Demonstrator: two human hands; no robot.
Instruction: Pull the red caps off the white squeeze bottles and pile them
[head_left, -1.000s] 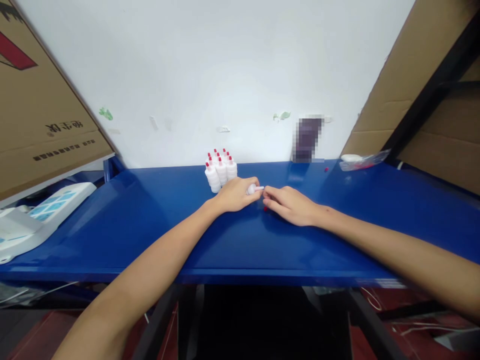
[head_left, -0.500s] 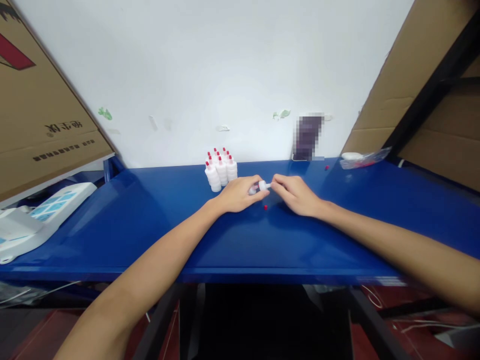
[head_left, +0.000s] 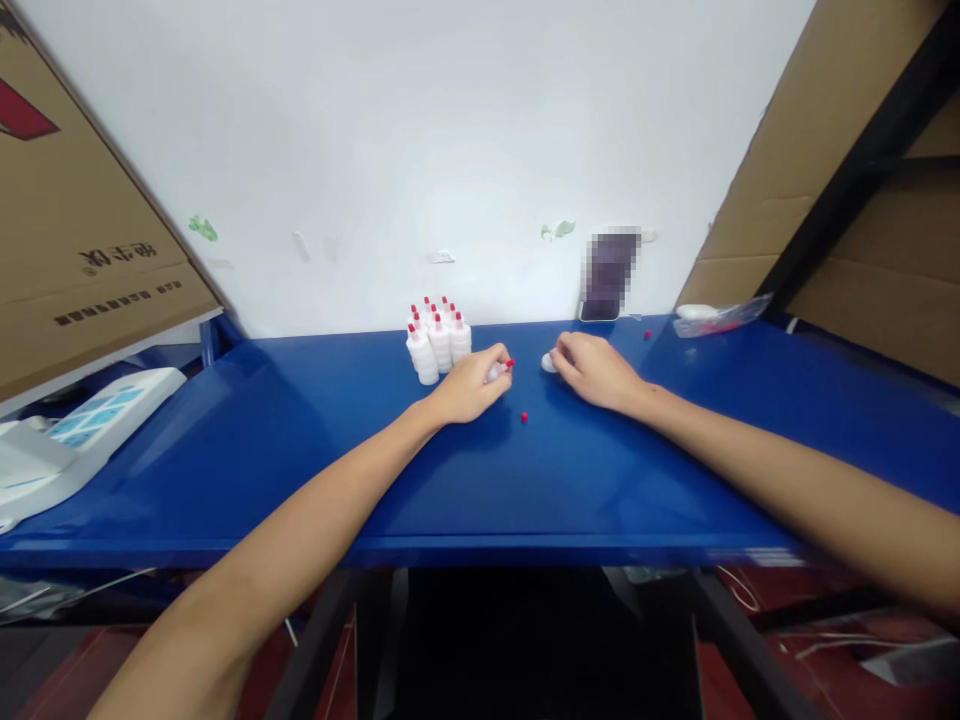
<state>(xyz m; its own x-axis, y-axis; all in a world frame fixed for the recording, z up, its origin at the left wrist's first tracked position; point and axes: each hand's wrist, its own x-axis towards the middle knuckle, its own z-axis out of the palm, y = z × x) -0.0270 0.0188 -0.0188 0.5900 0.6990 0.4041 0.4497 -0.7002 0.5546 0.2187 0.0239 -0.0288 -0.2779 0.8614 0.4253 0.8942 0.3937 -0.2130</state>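
My left hand [head_left: 472, 385] is closed around a small white squeeze bottle [head_left: 496, 371], mostly hidden by the fingers, whose red tip [head_left: 511, 363] pokes out to the right. Across a short gap, my right hand [head_left: 596, 368] pinches a white round piece [head_left: 548, 362] that looks like a cap; the fingers hide the rest of it. On the table below and between both hands lies a loose red tip cap [head_left: 524, 417]. A tight cluster of white squeeze bottles [head_left: 440, 345] with red tips stands upright just behind my left hand.
The blue table [head_left: 450, 490] meets a white wall. A phone [head_left: 609, 275] leans there. To its right lie another red cap [head_left: 647, 335] and a clear plastic bag [head_left: 720, 318]. A white device with blue panels [head_left: 90, 425] sits left, beside a large cardboard box [head_left: 97, 220].
My hands were together at a white capped piece with a nozzle; now they are apart. The white round piece has gone with my right hand, and a red tip shows at my left hand.
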